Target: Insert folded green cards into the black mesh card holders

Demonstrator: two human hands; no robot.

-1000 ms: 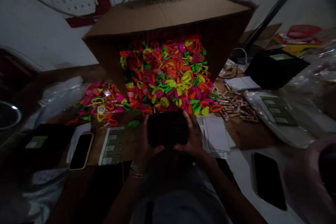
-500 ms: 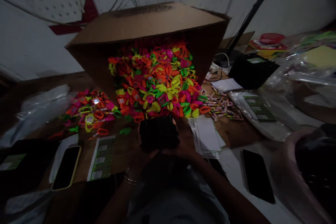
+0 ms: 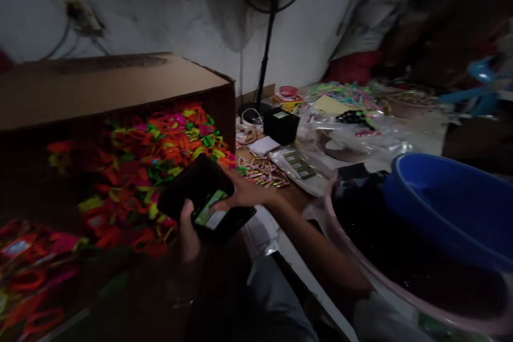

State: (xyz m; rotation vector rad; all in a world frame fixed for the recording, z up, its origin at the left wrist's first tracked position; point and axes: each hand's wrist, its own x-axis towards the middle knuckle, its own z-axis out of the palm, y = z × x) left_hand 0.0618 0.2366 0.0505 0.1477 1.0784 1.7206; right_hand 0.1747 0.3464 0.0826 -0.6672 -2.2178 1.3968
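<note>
A thick black stack [image 3: 192, 184] is held in front of the cardboard box, tilted, with a green and white label [image 3: 212, 212] on its upper face. My left hand [image 3: 189, 230] grips its near left side, the thumb up by the label. From the right, my right hand [image 3: 245, 191] wraps its far edge, the thumb lying on the label. Just beyond the stack, many bright plastic toy watches [image 3: 172, 141] in orange, yellow, green and pink spill from the cardboard box [image 3: 120, 80]. What the stack is made of is too dark to tell.
To the right stand a pink-rimmed tub [image 3: 334, 224] of dark items and a blue basin [image 3: 441, 192]. Beyond my right hand lie small patterned sticks [image 3: 264, 172], green label cards [image 3: 300, 164] and another black stack [image 3: 280, 127]. A stand fan [image 3: 264, 59] rises behind.
The view has swung right, bringing the blue basin into sight. The black stack, earlier held upright between both hands, is now tilted with its labelled face showing.
</note>
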